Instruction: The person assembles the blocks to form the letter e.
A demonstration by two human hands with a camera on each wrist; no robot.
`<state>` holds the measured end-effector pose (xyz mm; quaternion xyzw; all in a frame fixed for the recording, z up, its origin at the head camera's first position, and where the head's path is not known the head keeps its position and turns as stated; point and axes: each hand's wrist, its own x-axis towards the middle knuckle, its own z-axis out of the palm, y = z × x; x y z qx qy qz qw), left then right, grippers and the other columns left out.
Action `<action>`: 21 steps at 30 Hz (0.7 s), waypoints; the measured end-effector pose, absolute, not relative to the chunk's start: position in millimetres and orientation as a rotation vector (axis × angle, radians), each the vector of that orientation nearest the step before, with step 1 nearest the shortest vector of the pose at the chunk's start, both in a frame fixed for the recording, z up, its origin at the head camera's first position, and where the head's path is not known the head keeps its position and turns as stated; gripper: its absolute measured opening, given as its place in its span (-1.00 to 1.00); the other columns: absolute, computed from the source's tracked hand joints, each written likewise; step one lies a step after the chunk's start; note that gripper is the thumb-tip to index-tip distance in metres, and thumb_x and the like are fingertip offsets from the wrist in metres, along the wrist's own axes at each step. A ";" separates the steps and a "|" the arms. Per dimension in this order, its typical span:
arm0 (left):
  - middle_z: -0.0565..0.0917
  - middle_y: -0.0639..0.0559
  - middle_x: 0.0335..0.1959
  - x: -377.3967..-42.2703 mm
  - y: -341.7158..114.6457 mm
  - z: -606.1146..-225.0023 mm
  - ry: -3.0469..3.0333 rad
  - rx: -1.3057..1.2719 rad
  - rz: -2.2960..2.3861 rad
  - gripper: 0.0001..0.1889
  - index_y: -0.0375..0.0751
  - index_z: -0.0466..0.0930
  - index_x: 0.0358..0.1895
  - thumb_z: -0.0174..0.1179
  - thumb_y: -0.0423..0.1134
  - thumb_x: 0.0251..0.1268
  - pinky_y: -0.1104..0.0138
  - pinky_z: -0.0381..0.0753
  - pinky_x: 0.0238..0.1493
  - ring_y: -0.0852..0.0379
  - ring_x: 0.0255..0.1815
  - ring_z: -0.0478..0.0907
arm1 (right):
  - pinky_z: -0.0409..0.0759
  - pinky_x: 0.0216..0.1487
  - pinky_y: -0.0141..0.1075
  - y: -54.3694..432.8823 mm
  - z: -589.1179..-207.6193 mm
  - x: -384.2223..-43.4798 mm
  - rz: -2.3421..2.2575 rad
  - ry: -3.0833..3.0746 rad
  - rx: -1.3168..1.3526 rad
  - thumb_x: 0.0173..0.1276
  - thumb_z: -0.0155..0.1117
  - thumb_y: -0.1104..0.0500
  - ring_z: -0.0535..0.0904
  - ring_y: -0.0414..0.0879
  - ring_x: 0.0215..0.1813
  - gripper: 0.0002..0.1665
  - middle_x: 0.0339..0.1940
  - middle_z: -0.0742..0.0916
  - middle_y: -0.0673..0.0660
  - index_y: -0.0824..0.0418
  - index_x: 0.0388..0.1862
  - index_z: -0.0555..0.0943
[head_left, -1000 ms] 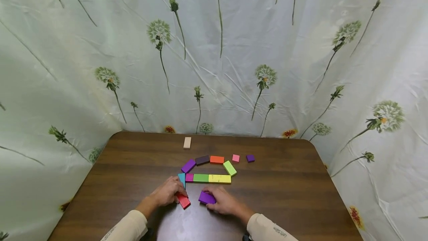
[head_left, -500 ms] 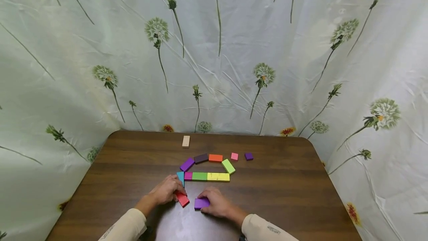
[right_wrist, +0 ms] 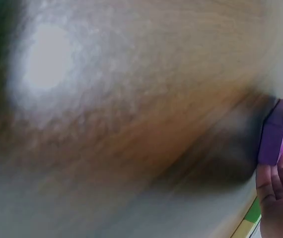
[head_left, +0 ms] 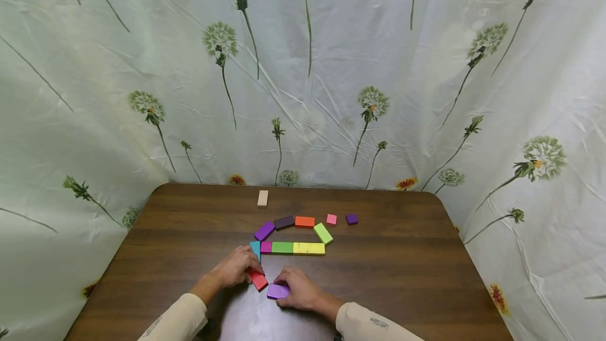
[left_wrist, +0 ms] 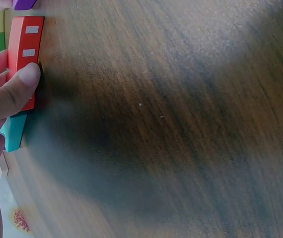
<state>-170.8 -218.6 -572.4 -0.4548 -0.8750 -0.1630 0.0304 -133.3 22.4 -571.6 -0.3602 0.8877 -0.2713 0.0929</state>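
My left hand (head_left: 238, 267) holds a red block (head_left: 258, 280) low on the table, thumb on its near side in the left wrist view. That block's far end meets a teal block (head_left: 255, 249), partly covered by my fingers. My right hand (head_left: 299, 289) pinches a purple block (head_left: 277, 291) between thumb and fingers, just right of the red block's near end. Beyond the hands lies a row of a magenta block (head_left: 266, 247), a green block (head_left: 282, 248) and a yellow block (head_left: 309, 248). An arch of blocks, among them an orange block (head_left: 305, 222), curves behind it.
A beige block (head_left: 262, 199) lies near the far edge of the wooden table (head_left: 402, 267). A small pink block (head_left: 331, 219) and a small dark purple block (head_left: 352, 219) lie at the back right. A flowered curtain (head_left: 303, 93) hangs behind.
My right hand has slid the purple block leftward and slightly nearer to me, towards the red block's near end, turning it a little. The left hand stays on the red block.
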 end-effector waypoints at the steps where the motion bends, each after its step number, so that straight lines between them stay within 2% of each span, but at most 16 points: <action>1: 0.69 0.30 -0.38 -170.7 -218.9 -572.4 -2.699 -1.401 -0.497 -0.65 0.04 0.77 -0.29 0.49 -0.33 -0.31 0.31 0.37 -0.18 0.28 -0.29 0.41 | 0.38 -0.18 -0.54 22.3 -571.5 -133.9 -0.806 2.630 -1.068 -0.04 0.54 0.11 0.44 -0.40 -0.26 -0.58 -0.32 0.62 -0.13 0.17 -0.15 0.70; 10: 0.70 0.30 -0.39 -170.2 -218.6 -572.8 -2.671 -1.407 -0.505 -0.65 0.02 0.77 -0.29 0.49 -0.33 -0.33 0.31 0.37 -0.19 0.28 -0.29 0.40 | 0.43 -0.11 -0.55 21.5 -570.5 -137.7 -0.805 2.582 -1.173 0.05 0.51 0.14 0.51 -0.38 -0.15 -0.62 -0.23 0.68 -0.09 0.18 -0.11 0.71; 21: 0.71 0.28 -0.39 -171.8 -219.1 -573.4 -2.656 -1.422 -0.528 -0.65 0.00 0.77 -0.30 0.49 -0.35 -0.34 0.35 0.36 -0.23 0.28 -0.31 0.43 | 0.43 -0.11 -0.54 18.7 -568.2 -138.1 -0.815 2.555 -1.114 0.06 0.50 0.16 0.50 -0.40 -0.15 -0.62 -0.23 0.67 -0.11 0.17 -0.10 0.71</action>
